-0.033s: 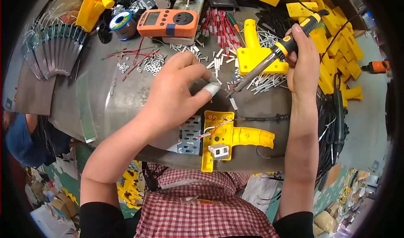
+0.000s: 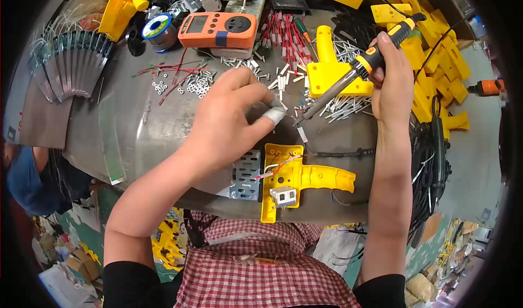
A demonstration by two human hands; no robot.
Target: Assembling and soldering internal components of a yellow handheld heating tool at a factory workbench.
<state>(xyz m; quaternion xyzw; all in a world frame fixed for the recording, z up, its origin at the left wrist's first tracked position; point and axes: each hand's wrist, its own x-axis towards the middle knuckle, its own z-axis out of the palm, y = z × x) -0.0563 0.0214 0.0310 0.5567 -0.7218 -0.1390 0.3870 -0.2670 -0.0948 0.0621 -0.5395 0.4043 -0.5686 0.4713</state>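
Observation:
My right hand (image 2: 393, 84) is closed around the handle of a soldering iron (image 2: 338, 89). The iron slants down to the left, its tip close to the end of a thin lead with a white sleeve (image 2: 302, 133). My left hand (image 2: 234, 112) is pinched just left of that tip, with a white covering on the thumb; what its fingers hold is too small to make out. Below the hands lies an open yellow handle shell (image 2: 327, 178), with red and white wires and a grey-white switch block (image 2: 283, 197) in it. A black cable (image 2: 348, 153) runs right from the shell. Beside it sits a slotted metal plate (image 2: 245, 177).
An orange meter (image 2: 218, 29) and a solder spool (image 2: 158, 30) stand at the back. Small nuts (image 2: 199, 84), white sleeves, red wires and screws (image 2: 346, 106) lie scattered. Yellow shells (image 2: 444, 63) pile up at right, near black cables (image 2: 422, 183). Metal blades (image 2: 71, 65) fan out at left.

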